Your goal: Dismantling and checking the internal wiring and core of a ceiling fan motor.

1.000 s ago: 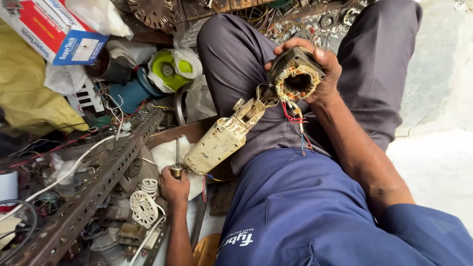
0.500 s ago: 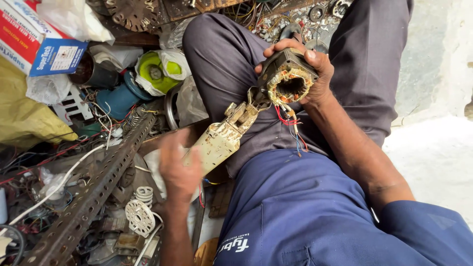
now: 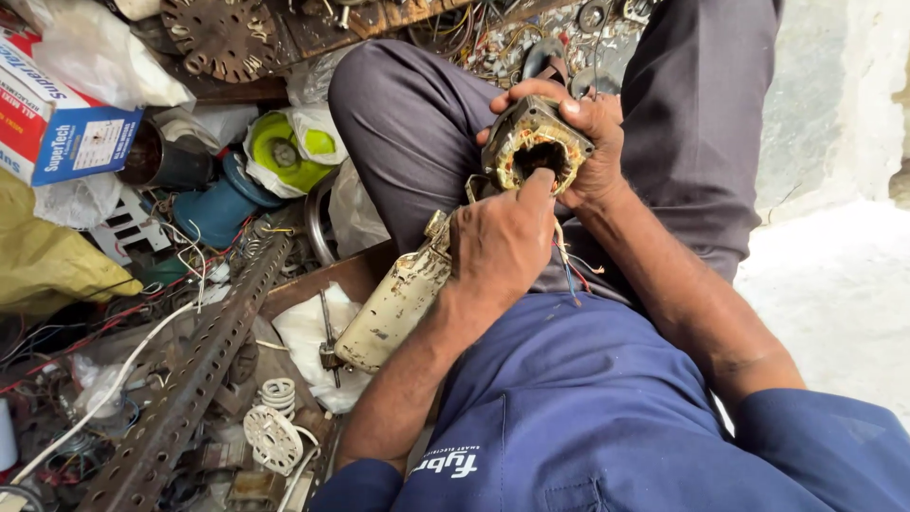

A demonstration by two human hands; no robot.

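In the head view, the right hand (image 3: 583,142) was wrapped around a motor core (image 3: 536,147), fingers curled over its top and far side, holding it above the person's lap. The left hand (image 3: 502,242) lay closed over the near side of the same core, its fingertip pressed at the rim of the round central hole. A cream-coloured tool casing (image 3: 393,308) hung from the core, slanting down toward the floor between the knees and the clutter. A few thin wires (image 3: 567,270), red and blue among them, dangled below the core against the dark trousers.

On the floor to the left, one cardboard box (image 3: 57,118) sat closed at the upper left corner; what it held could not be told. One clear plastic bag (image 3: 289,152) held a green and white round part. One blue motor body (image 3: 213,209) lay just beside it. One long perforated metal bar (image 3: 190,398) ran diagonally through the scrap, with two white plastic spools (image 3: 273,427) near its lower end.

Open room lay only at the right edge, on bare pale floor (image 3: 825,275).
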